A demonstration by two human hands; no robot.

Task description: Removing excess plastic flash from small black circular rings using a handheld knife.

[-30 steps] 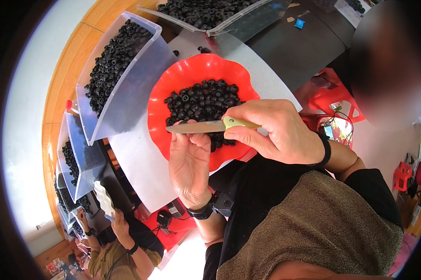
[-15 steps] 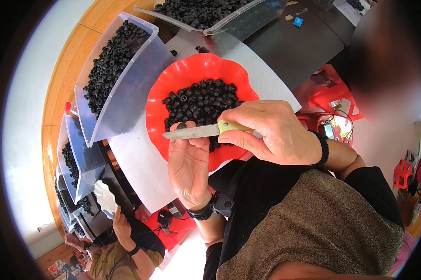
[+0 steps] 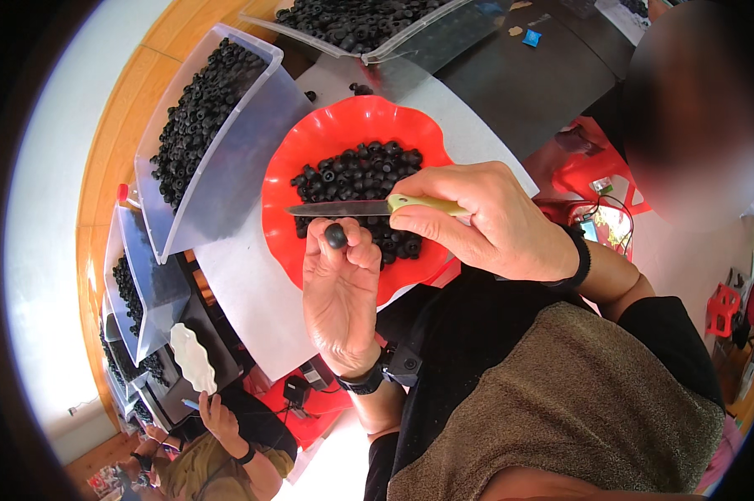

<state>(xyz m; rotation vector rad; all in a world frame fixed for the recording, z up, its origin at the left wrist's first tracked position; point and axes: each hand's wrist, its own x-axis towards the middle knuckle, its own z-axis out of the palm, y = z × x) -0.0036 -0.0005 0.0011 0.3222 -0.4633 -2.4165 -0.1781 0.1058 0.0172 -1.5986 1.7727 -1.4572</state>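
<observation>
My left hand point(image 3: 342, 305) is palm up over the near rim of a red wavy-edged bowl point(image 3: 283, 163). Its fingertips pinch one small round black rubber-like part point(image 3: 335, 236). In my right hand point(image 3: 487, 224) is the pale green handle of a small knife point(image 3: 344, 208). The blade points left and lies just beyond the pinched part, apart from it in the picture. Many similar black parts point(image 3: 352, 177) fill the middle of the bowl, some hidden behind the knife and my hands.
Clear plastic bins point(image 3: 218, 159) of black parts stand left of and beyond the bowl. A few loose parts point(image 3: 360, 88) lie on the white sheet point(image 3: 252, 309). At lower left a co-worker's hand point(image 3: 220, 422) is by a white scalloped plate point(image 3: 193, 357). Another person is at upper right.
The knife has moved away from me, off the pinched part, which now shows fully. My right hand has shifted slightly the same way. The co-worker's hand at lower left has lowered a little.
</observation>
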